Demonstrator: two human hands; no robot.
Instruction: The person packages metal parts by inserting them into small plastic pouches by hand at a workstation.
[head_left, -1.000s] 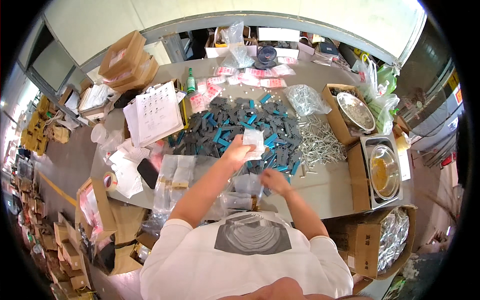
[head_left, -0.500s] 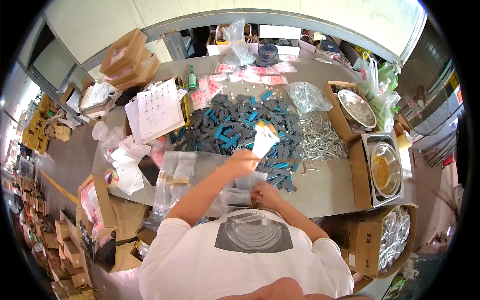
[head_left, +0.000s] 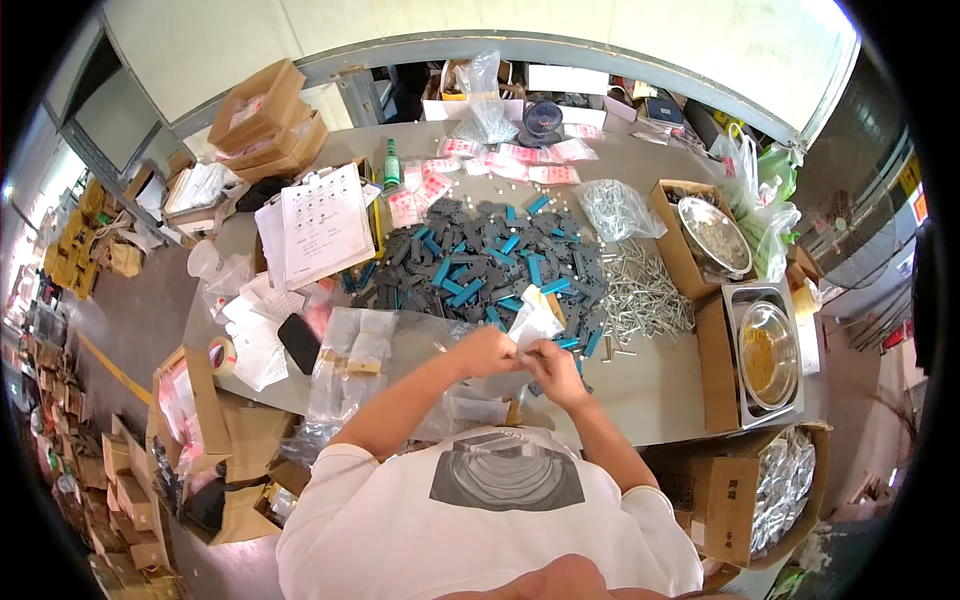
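A small white packet [head_left: 536,316] is held up over the near side of a heap of dark grey and blue plastic parts [head_left: 470,262]. My left hand [head_left: 487,351] is closed on the packet's lower left edge, knuckles up. Beside it, my right hand [head_left: 553,369] pinches the packet's lower end, and the two hands almost touch. The packet's contents cannot be made out. Under my left forearm lies a clear plastic sheet of small bags [head_left: 362,345], partly covered by the arm.
Loose metal screws [head_left: 645,290] lie right of the heap, near a clear bag of hardware [head_left: 618,210]. Steel bowls [head_left: 768,350] and cartons line the right edge. A clipboard of papers [head_left: 322,225], a phone [head_left: 299,343] and a green bottle [head_left: 391,165] are on the left.
The packet, raised in my left hand before, is lower and nearer me. My right hand has moved up from the table edge to grip it too.
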